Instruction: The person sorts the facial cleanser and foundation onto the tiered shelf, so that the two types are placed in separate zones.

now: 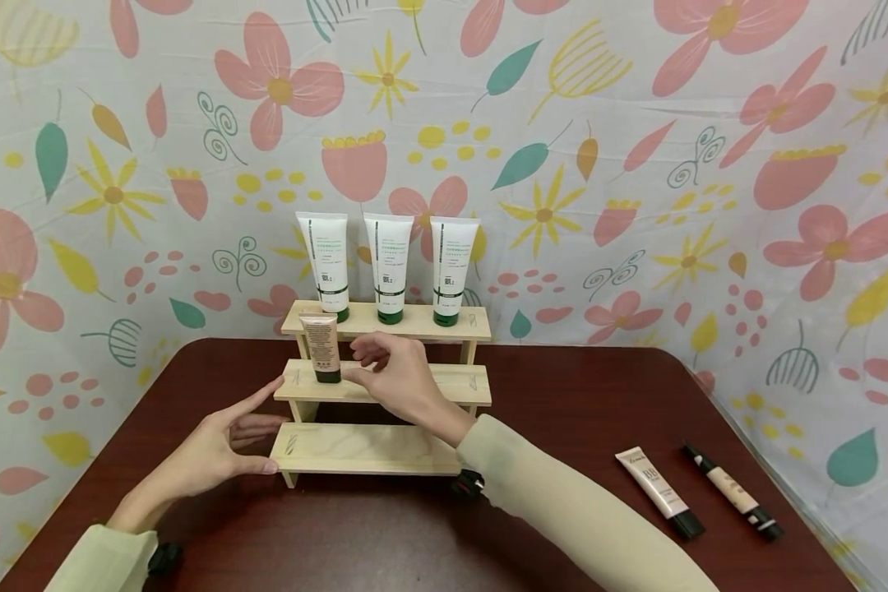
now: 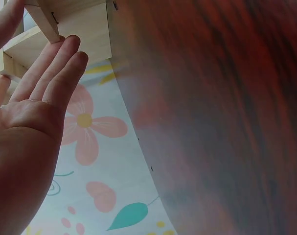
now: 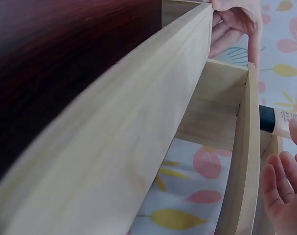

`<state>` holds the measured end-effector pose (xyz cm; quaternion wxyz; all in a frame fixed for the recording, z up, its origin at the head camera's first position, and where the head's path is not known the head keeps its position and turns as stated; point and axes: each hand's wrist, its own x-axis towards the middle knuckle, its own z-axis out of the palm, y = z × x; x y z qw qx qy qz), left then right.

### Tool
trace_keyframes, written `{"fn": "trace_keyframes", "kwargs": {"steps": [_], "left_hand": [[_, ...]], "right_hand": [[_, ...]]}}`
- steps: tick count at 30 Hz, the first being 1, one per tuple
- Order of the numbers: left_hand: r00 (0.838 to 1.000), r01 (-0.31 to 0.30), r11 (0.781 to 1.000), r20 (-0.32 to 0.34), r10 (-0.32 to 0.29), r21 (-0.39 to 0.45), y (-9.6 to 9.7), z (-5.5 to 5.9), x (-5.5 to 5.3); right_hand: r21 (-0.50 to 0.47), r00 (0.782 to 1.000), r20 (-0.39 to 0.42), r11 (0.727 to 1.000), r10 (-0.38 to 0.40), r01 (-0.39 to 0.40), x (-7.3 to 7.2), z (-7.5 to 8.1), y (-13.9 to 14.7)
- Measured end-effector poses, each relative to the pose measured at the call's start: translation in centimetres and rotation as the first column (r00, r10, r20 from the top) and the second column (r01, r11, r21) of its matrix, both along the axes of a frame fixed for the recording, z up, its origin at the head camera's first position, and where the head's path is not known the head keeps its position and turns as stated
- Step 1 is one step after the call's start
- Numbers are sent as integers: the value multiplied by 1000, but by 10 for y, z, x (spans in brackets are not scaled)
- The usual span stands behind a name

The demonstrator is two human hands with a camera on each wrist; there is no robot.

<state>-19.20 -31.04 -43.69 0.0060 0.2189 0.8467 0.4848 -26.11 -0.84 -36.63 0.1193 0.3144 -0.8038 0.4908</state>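
A three-step wooden stand (image 1: 385, 448) rises from the table. On its middle step, at the left end, a small beige tube (image 1: 321, 345) stands upright on its black cap. My right hand (image 1: 403, 374) is just right of this tube, thumb pointing at its lower part and the other fingers loosely bent. In the right wrist view the thumb overlaps the tube (image 3: 283, 122), while the fingers stay apart from it. My left hand (image 1: 210, 448) rests against the stand's left side, fingers straight; its thumb is at the bottom step's front corner, its index fingertip at the middle step.
White tubes with green caps (image 1: 389, 267) stand in a row on the top step. To the right on the dark red table (image 1: 562, 460) lie a beige BB tube (image 1: 659, 492) and a slim black-ended tube (image 1: 733, 491). A flower-patterned cloth (image 1: 444, 107) hangs behind.
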Motion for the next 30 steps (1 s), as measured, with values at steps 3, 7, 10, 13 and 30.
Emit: {"fn": "trace_keyframes", "kwargs": {"steps": [3,7,10,13,30], "left_hand": [[1000,-2,1000,-2,2,-1,1,0,0],[1000,-1,1000,-8,1,-4,1,1,1],[1000,1,1000,-14,-1,-8,1,2,1],[1000,-1,1000,-19,1,-13,1,2,2],[1000,0,1000,-21,0,-9,2,1,1]], "right_hand": [[9,1000,2,1000,-7,7,4,-2,14],[28,1000,0,1000,-12,12,12,-4,35],[45,1000,8,999,-15,14,18,-6,50],[56,1000,13,998,-16,15,23,-8,64],[162,999,-37,987,17,-11,42,-11,142]]}}
